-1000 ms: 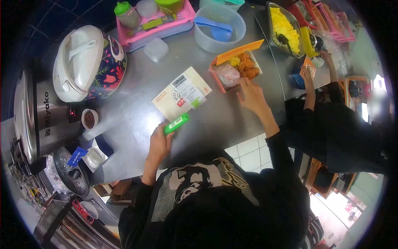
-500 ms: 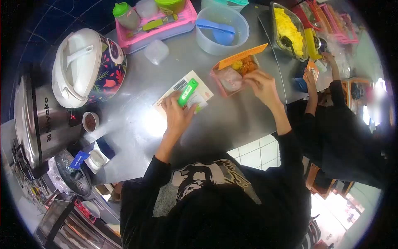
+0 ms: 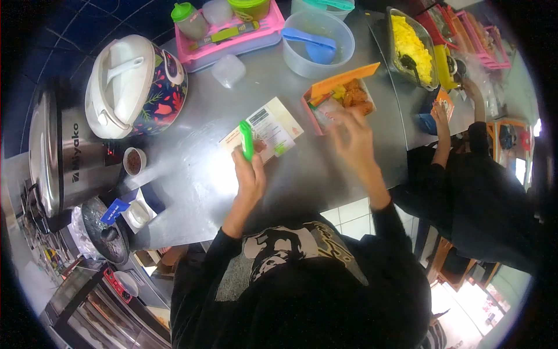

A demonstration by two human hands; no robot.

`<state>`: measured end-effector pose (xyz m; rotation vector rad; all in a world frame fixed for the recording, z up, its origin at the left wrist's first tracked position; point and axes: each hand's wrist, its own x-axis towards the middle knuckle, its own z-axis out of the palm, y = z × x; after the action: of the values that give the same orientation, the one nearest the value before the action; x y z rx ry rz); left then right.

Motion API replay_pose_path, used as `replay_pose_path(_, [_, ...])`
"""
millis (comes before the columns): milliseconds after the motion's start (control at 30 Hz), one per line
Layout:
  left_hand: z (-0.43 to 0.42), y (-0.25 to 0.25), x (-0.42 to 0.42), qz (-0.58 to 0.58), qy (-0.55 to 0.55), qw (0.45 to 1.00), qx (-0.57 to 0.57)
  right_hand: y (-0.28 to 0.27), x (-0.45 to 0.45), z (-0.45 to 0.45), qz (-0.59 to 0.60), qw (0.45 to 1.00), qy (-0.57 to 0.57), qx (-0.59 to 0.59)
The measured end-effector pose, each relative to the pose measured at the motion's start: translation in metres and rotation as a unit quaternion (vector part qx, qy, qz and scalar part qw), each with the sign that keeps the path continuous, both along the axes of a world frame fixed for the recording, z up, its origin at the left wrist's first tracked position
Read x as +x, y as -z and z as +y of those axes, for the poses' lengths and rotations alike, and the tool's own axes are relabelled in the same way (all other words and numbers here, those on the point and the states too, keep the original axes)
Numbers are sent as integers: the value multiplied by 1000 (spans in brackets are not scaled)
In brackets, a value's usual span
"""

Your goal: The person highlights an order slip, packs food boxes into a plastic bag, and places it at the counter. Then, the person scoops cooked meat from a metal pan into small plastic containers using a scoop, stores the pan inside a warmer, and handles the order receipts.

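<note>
On steel tabletop [image 3: 197, 116], beyond cardboard food box [image 3: 354, 76]: round translucent tub [image 3: 302, 61]. At left: domed floral cooker [image 3: 160, 99]. In left hand [image 3: 250, 177]: slim green tool [image 3: 247, 141], over printed card [image 3: 283, 119]. At box edge: blurred right hand [image 3: 356, 146], grip impossible to tell.

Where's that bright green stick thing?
In the head view, the green stick is in the person's left hand, over the left part of the cream card, with the open food box off to its right.
</note>
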<state>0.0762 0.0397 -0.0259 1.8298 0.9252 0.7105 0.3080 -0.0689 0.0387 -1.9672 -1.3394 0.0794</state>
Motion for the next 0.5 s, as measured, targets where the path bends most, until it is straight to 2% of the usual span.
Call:
replay_pose_path(33, [-8,-3,-6,-16,7,998,-64,-13,-28,-8,147,989,-9,-6])
replay_pose_path(67, [-15,-13,-8,-15,8,998,-64,-22,-53,-16,284,958,-40,-29])
replay_pose_path(100, [-24,-28,-7,63,102,991,61,-27,-75,-20,415,906,-69,-51])
replay_pose_path(133, [-34,-38,-7,138,193,954,183,-15,-99,-23,499,865,-54,-22])
replay_pose_path(167, [-45,-42,-10,140,193,954,182,1,-116,-28,578,815,-38,6])
replay_pose_path(233, [-59,-47,-17,222,267,937,33,11,-125,-36,552,834,-7,8])
replay_pose_path(267, [-59,-48,-20,223,267,937,33,16,-127,-40,524,851,26,10])
replay_pose_path(300, [-58,-49,-25,206,294,929,87,26,-116,-50,665,739,60,89])
replay_pose_path(333, [-57,-49,-30,187,320,918,141,8,-97,-44,581,793,137,125])
replay_pose_path(367, [-57,-50,-36,187,320,918,141,-15,-75,-35,485,833,213,160])
replay_pose_path(433, [-54,-47,-48,229,292,927,55,-21,-35,-36,613,714,156,300])
replay_pose_path(467, [-50,-43,-49,228,293,927,56,-17,-33,-29,613,714,156,301])
replay_pose_path(500, [-41,-35,-45,177,213,960,34,-11,-36,-20,614,726,142,276])
